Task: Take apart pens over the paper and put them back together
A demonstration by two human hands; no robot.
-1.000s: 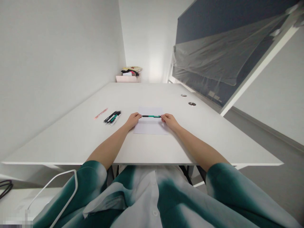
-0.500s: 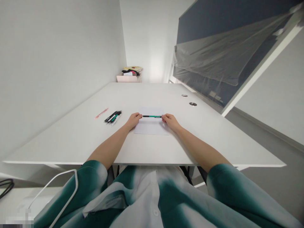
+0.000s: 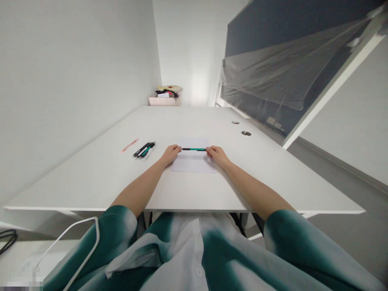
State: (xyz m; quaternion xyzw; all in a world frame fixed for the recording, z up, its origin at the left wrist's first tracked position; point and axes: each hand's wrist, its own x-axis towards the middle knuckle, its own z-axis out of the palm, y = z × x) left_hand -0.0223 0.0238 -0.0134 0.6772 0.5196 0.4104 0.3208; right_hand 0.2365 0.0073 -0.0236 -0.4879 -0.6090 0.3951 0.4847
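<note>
Fingers [image 3: 177,150] of the left hand [image 3: 170,154] are closed on one end of a green and black pen [image 3: 193,149]. Those of the right hand [image 3: 216,155] pinch the other end, so it lies level over a sheet of paper [image 3: 194,165], nearer the front edge of the bench [image 3: 100,178] than the far one. I judge the pen light, stiff and smooth, likely to roll if let go; the ends or the mid barrel give the surest hold. Left of the sheet lie a pink pen [image 3: 129,145] and a small bunch of pens [image 3: 144,150]; toward the right edge are two cable holes [image 3: 245,133]. I read the bench top as white, flat and hard. A box [image 3: 163,100] sits at its far edge, and a film-wrapped dark board [image 3: 273,68] stands along the right.
</note>
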